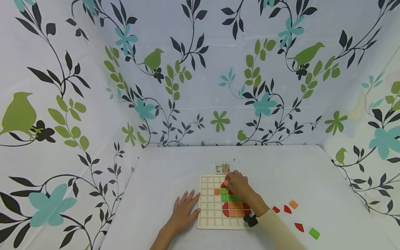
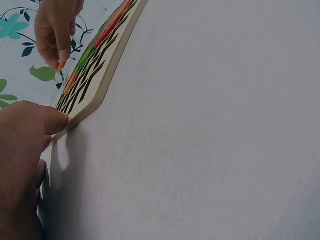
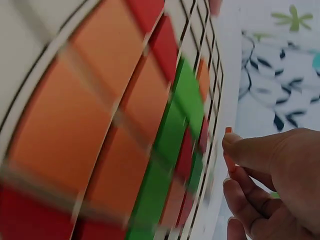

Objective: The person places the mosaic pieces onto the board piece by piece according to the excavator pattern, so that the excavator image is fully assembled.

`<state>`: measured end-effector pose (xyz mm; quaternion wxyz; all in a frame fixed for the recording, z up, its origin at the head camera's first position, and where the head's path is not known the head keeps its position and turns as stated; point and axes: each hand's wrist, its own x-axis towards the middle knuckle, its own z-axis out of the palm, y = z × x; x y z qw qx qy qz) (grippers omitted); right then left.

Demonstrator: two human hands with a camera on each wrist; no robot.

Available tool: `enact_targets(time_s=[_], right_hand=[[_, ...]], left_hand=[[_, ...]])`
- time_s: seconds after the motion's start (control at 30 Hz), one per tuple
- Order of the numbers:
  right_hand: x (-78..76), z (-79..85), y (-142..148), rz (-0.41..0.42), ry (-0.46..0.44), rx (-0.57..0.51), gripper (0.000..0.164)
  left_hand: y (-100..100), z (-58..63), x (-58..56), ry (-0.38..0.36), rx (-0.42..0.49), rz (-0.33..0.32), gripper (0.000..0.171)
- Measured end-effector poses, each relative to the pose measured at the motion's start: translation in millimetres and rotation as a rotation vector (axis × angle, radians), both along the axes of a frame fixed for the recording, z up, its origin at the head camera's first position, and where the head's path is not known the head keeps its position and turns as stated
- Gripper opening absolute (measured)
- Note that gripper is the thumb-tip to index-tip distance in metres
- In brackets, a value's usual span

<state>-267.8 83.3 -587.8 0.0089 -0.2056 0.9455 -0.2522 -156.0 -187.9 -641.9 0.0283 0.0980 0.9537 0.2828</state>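
Observation:
A wooden grid board (image 1: pixel 209 222) lies on the white table, with orange, green and red tiles set in some of its squares. My right hand (image 1: pixel 239 185) is over the board's far side and pinches an orange tile (image 3: pixel 229 155) between thumb and fingers. Below that hand, a red piece (image 1: pixel 223 185) sits in the grid near green tiles (image 1: pixel 224 198). A single orange square (image 1: pixel 217 191) lies farther left. My left hand (image 1: pixel 184 211) lies with fingers spread at the board's left edge, and its thumb touches the rim in the left wrist view.
Behind the board lies a small patterned card (image 1: pixel 222 168). Loose pieces are scattered to the right: an orange tile (image 1: pixel 293 204), several red curved pieces (image 1: pixel 299 227) and a green tile (image 1: pixel 314 233). A patterned cloth (image 1: pixel 193 86) hangs around the table.

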Motion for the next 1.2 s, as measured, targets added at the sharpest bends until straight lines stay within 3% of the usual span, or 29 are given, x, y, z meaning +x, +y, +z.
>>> enact_targets(time_s=[0.13, 0.3, 0.57, 0.97, 1.2], right_hand=[[6.9, -0.4, -27.7, 0.128, 0.021, -0.010, 0.014], [14.0, -5.9, -48.7, 0.204, 0.046, 0.051, 0.014], [19.3, -2.6, -56.7, 0.209, 0.067, 0.118, 0.012], [19.5, -0.6, -51.5, 0.289, 0.238, 0.214, 0.008], [26.5, 3.7, -34.7, 0.268, 0.218, 0.160, 0.010]], left_hand=[[0.2, 0.1, 0.8, 0.035, 0.024, -0.016, 0.060], [-0.4, -1.5, 1.9, 0.081, 0.055, -0.040, 0.059], [-1.9, 1.1, 1.9, 0.047, 0.030, -0.033, 0.060], [0.4, 1.9, 1.2, 0.023, -0.008, -0.017, 0.059], [1.2, 1.8, 0.5, 0.018, -0.010, -0.012, 0.059]])
